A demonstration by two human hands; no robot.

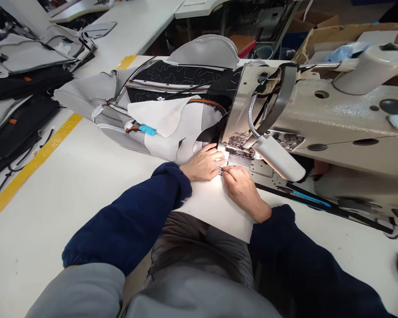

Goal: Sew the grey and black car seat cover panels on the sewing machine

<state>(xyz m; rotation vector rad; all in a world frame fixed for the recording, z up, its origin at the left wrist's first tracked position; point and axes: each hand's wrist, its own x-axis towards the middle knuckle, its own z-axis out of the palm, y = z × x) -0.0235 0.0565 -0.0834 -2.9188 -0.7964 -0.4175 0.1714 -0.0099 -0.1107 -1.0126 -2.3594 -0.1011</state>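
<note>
My left hand (pixel 204 163) is closed on the edge of white fabric (pixel 226 157), its fingertips just left of the sewing machine's presser foot (pixel 243 152). Close beside it, my right hand (pixel 240 187) pinches something small and dark, too small to name. The two sets of fingertips almost meet under the lamp light. A large sewn piece of grey and black fabric (pixel 205 44) spreads out behind my left hand, with a white panel (pixel 161 115) and a blue clip (pixel 148 129) on it. The sewing machine (pixel 345 119) hides part of this piece.
A small lamp (pixel 280 159) hangs low by the needle area. Tools with a blue strip (pixel 311 198) lie under the machine arm. More grey and black sewn pieces (pixel 23 79) are stacked at left, beyond yellow tape (pixel 36 163). A cardboard box (pixel 341 37) stands behind the machine.
</note>
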